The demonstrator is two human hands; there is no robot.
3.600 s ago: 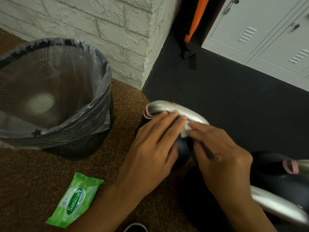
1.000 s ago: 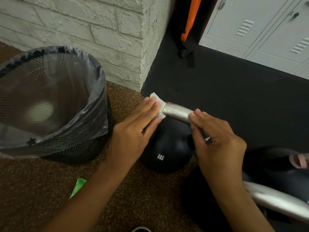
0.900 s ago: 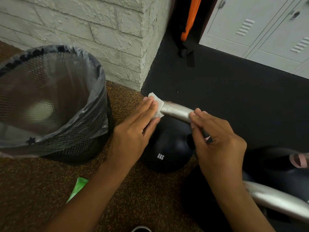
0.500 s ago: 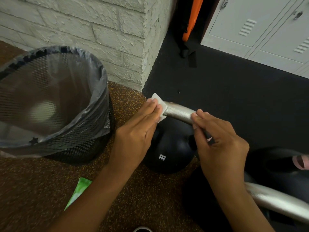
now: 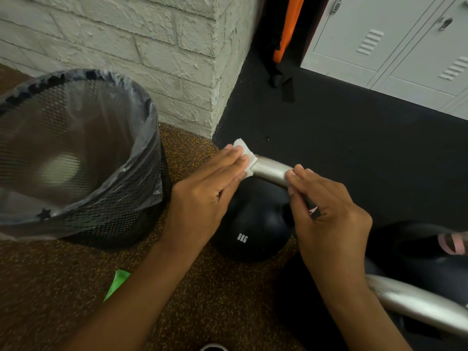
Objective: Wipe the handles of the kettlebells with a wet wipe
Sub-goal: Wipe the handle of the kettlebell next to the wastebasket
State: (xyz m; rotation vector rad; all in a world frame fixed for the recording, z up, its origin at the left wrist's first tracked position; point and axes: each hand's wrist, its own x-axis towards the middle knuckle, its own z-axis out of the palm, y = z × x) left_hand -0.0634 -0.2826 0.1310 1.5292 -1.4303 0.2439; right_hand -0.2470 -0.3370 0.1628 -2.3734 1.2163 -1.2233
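At far left stands a round black wire-mesh waste bin (image 5: 83,158), lined with a thin, glossy, crinkled grey plastic bag folded over its rim. It sits on speckled brown rubber flooring (image 5: 50,287), grainy with yellow flecks, against a rough white-painted brick wall (image 5: 131,39). A corner of a bright green soft-plastic wipe packet (image 5: 115,287) peeks out beside the left forearm.

The left hand (image 5: 202,196) lies with its fingers flat and together, pressing a small folded white wet wipe (image 5: 245,154) onto the left end of the brushed silver metal handle (image 5: 272,171), a smooth curved tube. That handle belongs to the round matte black kettlebell marked "8KG" (image 5: 250,229), which rests on the floor where the brown surface meets black matting (image 5: 354,148). The right hand (image 5: 329,219) pinches the handle's right part with its fingers curled around it.

Further right lie a second dark kettlebell with a pink band (image 5: 430,247) and another silver handle (image 5: 417,305). Pale grey metal lockers (image 5: 392,41) with louvred vents stand at top right, beside an orange strip (image 5: 287,26).
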